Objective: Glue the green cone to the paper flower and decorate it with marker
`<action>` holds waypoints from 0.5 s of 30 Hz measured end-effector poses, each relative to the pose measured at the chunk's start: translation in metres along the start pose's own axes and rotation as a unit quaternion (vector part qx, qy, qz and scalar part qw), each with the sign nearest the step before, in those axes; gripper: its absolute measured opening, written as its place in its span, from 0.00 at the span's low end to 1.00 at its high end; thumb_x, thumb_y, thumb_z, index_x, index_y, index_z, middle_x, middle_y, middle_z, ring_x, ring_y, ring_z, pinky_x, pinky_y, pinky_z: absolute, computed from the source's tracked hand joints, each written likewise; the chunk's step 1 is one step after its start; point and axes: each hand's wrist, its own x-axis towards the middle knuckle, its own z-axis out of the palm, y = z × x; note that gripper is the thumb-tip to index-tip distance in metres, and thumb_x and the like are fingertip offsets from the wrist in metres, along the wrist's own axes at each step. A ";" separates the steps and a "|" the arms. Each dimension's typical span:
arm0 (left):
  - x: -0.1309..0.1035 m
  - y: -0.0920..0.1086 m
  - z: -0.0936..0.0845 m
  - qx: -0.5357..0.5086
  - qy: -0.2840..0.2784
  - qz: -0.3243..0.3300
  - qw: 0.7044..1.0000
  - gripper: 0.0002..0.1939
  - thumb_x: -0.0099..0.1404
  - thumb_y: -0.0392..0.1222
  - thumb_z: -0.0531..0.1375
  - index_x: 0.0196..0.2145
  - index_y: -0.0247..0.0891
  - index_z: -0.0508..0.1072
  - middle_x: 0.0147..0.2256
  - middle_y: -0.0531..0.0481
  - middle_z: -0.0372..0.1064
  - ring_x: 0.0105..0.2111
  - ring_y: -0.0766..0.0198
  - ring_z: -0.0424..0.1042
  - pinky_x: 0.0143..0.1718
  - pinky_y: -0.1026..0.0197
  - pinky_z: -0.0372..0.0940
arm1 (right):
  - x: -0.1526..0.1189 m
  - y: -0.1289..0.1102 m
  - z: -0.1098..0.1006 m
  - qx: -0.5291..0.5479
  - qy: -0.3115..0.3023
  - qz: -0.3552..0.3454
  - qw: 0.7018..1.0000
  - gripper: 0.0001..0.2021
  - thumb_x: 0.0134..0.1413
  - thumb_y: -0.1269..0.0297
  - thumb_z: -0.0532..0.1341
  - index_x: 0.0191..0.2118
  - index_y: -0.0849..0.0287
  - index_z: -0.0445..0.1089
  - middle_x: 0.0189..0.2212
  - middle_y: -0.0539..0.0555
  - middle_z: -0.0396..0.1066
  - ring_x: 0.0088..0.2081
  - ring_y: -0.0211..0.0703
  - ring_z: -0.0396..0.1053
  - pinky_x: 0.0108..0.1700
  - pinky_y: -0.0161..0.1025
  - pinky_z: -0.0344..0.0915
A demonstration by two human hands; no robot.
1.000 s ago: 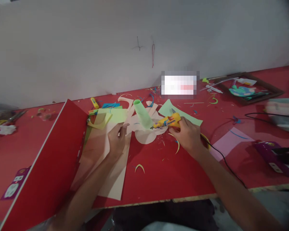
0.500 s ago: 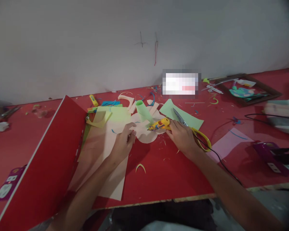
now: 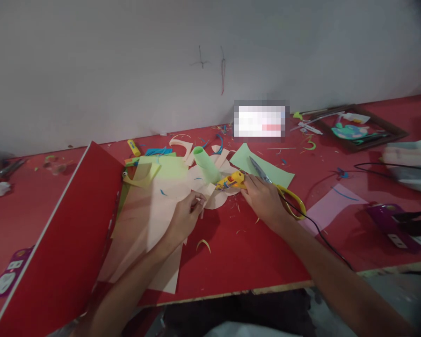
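Yellow glue gun (image 3: 230, 180): over the pale scalloped cut-out (image 3: 217, 202), near the middle of the red table (image 3: 245, 255); its long axis runs from the right hand (image 3: 264, 199) leftward and a little toward the person, nozzle end leading, just in front of the green paper tube (image 3: 206, 164).

Right hand: the grip is clamped on the glue gun's handle, mostly hidden under the fingers; open scissors handles show beside the wrist, with the scissors (image 3: 261, 170) on the table by the hand.

Left hand (image 3: 185, 214): has come rightward over the last second, from above the large pale sheet (image 3: 163, 267) to just beside the nozzle; thumb and fingers are drawn together, seemingly pinching a small pale paper piece (image 3: 209, 191).

Pale paper piece: now shows plainly between fingertips and nozzle; I judge that the gluing has shifted to this piece, though no glue can be made out.

Green paper tube: open end points away from the person and left, lower end toward the nozzle; its long axis slants between them. Whether it stands tilted or lies on the cut-out, I cannot tell.
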 end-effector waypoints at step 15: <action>-0.002 -0.001 0.008 -0.019 0.017 -0.023 0.999 0.14 0.71 0.52 0.58 0.38 0.37 0.71 0.20 0.57 0.66 0.22 0.67 0.64 0.28 0.65 0.56 | 0.000 0.007 -0.002 -0.005 0.027 0.078 0.997 0.10 0.65 0.57 0.60 0.42 0.58 0.67 0.35 0.60 0.76 0.38 0.53 0.75 0.34 0.41 0.59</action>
